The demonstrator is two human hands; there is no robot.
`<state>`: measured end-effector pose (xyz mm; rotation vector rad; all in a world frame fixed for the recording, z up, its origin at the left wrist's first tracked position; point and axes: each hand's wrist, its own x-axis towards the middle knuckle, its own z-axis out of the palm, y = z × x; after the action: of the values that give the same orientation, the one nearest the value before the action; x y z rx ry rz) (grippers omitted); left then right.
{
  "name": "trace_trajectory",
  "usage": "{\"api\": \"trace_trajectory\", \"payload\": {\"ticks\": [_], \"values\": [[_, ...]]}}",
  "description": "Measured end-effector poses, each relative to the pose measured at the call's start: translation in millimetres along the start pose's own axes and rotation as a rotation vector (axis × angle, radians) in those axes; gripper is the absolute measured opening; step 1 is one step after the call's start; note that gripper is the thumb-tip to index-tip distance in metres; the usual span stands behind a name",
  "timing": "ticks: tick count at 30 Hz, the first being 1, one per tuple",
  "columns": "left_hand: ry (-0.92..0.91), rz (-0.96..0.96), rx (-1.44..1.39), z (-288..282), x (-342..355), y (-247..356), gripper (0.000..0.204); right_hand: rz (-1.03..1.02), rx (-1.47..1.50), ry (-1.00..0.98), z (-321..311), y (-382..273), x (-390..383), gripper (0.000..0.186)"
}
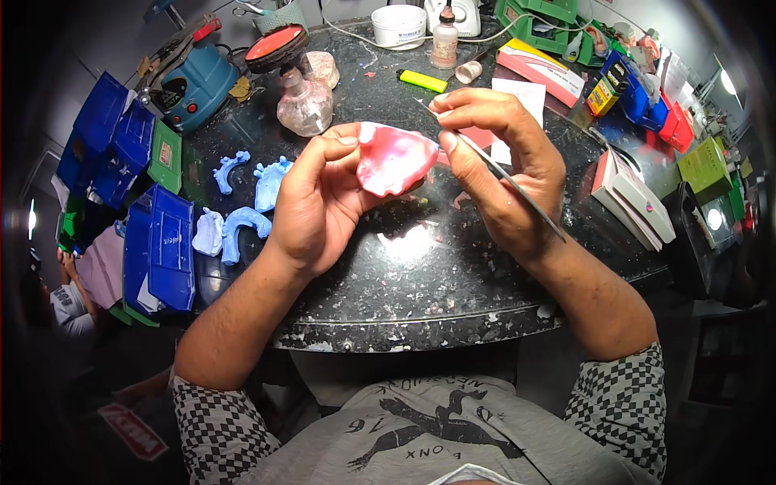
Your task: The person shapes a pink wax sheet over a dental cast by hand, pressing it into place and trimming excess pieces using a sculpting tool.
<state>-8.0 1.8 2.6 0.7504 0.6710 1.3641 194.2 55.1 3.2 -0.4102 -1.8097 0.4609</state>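
Observation:
Between the thumb and fingers of my left hand (315, 206) is a glossy pink dental base plate (396, 162), raised above the dark worktop with its hollow side showing. My right hand (513, 166) grips a thin metal wax carver (529, 202) like a pen. The carver's shaft slants back past my wrist, while its other end points up and left beyond my fingertips. My right thumb tip is close to the plate's right edge; whether they touch I cannot tell. Left of my left hand lie several pale blue dental casts or moulds (272, 182).
A glass spirit burner (305, 105) stands behind my left hand, near a round pan of red wax (276, 42). Farther back are a yellow-green lighter (422, 80), a dropper bottle (444, 42) and a white tub (399, 28). Blue bins (162, 246) stand left; boxes (630, 198) lie right.

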Motion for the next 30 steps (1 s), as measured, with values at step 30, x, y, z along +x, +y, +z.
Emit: {"api": "trace_trajectory", "payload": {"ticks": [30], "values": [[0.055,-0.080,0.024,-13,13,4,0.055,0.514,0.363,-0.005,5,-11,-2,0.023]]}}
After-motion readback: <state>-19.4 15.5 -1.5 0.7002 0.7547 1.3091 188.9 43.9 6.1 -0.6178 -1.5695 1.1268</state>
